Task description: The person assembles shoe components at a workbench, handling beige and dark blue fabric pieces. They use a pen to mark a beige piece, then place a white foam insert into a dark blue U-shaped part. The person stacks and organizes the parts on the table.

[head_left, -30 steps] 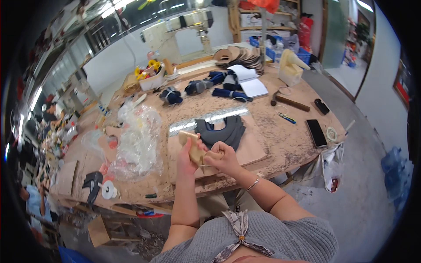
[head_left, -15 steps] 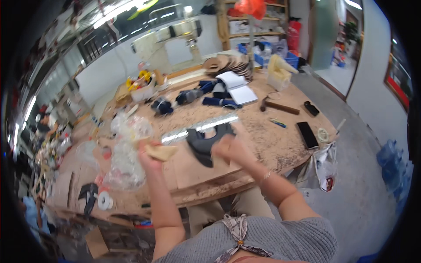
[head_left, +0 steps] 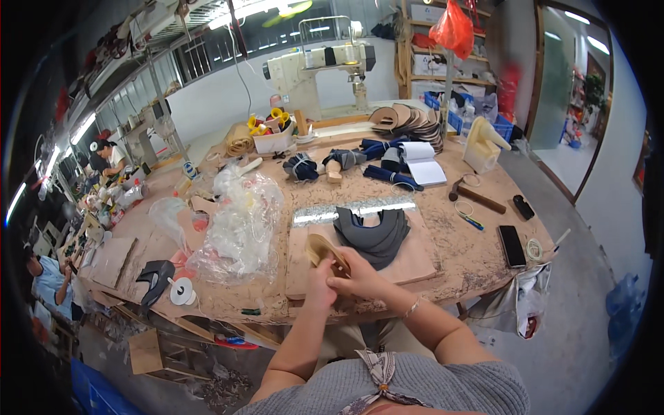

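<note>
My left hand and my right hand meet near the table's front edge. Both are closed on a thin, curved tan piece that looks like an insole; its far end sticks out past the fingers, and its near part is hidden by them. Just beyond the right hand lies a stack of dark grey, U-shaped pieces like shoe uppers, with some blue lining showing. The stack rests on a pale board, with a shiny metal strip along the board's far side.
Left are a crumpled plastic bag, a white spool and another dark upper. Rolled dark bundles and a notebook lie farther back. A hammer and phone sit right. Behind stands a sewing machine.
My right hand has come away from the dark grey pieces and joined my left hand on the tan piece. The left hand has moved right with it. The head view has shifted.
</note>
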{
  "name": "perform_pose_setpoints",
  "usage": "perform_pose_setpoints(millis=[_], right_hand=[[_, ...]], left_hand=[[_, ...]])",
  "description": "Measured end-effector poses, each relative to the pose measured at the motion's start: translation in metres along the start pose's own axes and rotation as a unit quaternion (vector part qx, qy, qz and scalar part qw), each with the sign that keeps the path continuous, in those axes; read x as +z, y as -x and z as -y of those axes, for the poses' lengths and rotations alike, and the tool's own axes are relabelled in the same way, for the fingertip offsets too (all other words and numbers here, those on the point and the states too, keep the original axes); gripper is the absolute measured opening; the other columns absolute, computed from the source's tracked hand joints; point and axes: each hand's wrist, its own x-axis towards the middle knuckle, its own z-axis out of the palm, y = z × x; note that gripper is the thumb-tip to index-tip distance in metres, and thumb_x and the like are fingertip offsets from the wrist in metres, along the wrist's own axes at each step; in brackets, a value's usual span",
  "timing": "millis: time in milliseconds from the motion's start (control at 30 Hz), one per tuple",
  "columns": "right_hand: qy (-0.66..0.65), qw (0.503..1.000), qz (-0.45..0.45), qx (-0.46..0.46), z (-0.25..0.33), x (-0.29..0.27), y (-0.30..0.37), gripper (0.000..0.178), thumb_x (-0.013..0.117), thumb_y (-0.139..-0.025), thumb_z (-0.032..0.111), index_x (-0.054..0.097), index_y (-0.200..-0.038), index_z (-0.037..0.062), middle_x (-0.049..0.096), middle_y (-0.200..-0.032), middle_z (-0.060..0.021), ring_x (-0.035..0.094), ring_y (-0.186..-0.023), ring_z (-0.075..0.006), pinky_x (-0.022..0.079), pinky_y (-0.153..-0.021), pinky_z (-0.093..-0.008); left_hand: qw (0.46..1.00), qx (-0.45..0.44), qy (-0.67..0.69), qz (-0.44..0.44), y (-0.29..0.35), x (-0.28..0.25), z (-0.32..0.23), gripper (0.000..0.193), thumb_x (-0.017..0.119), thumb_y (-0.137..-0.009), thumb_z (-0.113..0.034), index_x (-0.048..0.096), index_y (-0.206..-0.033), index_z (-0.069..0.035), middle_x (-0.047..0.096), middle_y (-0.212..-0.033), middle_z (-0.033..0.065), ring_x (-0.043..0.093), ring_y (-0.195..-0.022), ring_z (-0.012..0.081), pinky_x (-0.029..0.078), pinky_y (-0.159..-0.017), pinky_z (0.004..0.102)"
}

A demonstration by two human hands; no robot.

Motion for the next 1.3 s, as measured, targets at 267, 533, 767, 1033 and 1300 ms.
perform_pose_setpoints(millis=[267, 533, 767, 1033, 1300], right_hand=[[-0.314, 0.891, 0.091, 0.316, -0.004, -0.09, 0.025, 0.027, 0.055, -0.093, 0.015, 0.052, -0.116, 0.0002, 0.063, -0.093, -0.0082, 0.065, -0.073, -0.015, 0.055, -0.066, -0.028], [-0.186, 0.943, 0.016, 0.276, -0.02, -0.088, 0.05, 0.034, 0.061, -0.089, 0.016, 0.051, -0.118, 0.0005, 0.062, -0.097, -0.0103, 0.064, -0.082, -0.02, 0.053, -0.072, -0.0316], [0.257, 0.951, -0.138, -0.108, 0.021, -0.054, 0.044, 0.045, 0.071, -0.072, 0.003, 0.054, -0.113, 0.0046, 0.053, -0.118, -0.0157, 0.052, -0.108, -0.0341, 0.044, -0.091, -0.0404], [0.196, 0.952, -0.221, 0.085, -0.064, -0.151, 0.034, 0.013, 0.065, -0.079, 0.01, 0.067, -0.09, 0.0046, 0.068, -0.086, -0.0106, 0.065, -0.084, -0.0253, 0.051, -0.078, -0.0347], [0.428, 0.834, -0.304, 0.168, -0.092, -0.24, 0.034, 0.022, 0.057, -0.085, 0.017, 0.063, -0.09, -0.0029, 0.065, -0.083, -0.0207, 0.063, -0.081, -0.0351, 0.049, -0.072, -0.0427]], left_hand=[[0.961, -0.172, -0.038, 0.212, 0.022, 0.001, -0.024, 0.044, 0.053, -0.093, -0.032, 0.049, -0.123, 0.0, 0.061, -0.11, 0.0157, 0.064, -0.083, 0.0237, 0.056, -0.071, 0.0362], [0.958, -0.194, -0.023, 0.21, 0.027, -0.001, -0.008, 0.048, 0.045, -0.096, -0.038, 0.045, -0.127, 0.0, 0.059, -0.115, 0.0192, 0.065, -0.08, 0.0247, 0.057, -0.069, 0.0349], [0.984, -0.085, -0.057, 0.147, 0.033, 0.012, -0.007, 0.043, 0.041, -0.098, -0.034, 0.046, -0.126, -0.002, 0.06, -0.113, 0.0189, 0.065, -0.079, 0.025, 0.055, -0.07, 0.0363], [0.985, -0.103, -0.066, 0.125, 0.039, -0.004, -0.017, 0.044, 0.039, -0.099, -0.031, 0.043, -0.128, 0.002, 0.059, -0.116, 0.0203, 0.064, -0.077, 0.0244, 0.054, -0.072, 0.0376], [0.992, -0.008, -0.001, 0.124, 0.05, 0.015, -0.013, 0.047, 0.032, -0.1, -0.032, 0.037, -0.133, 0.002, 0.055, -0.121, 0.0192, 0.062, -0.087, 0.0236, 0.051, -0.081, 0.0393]])
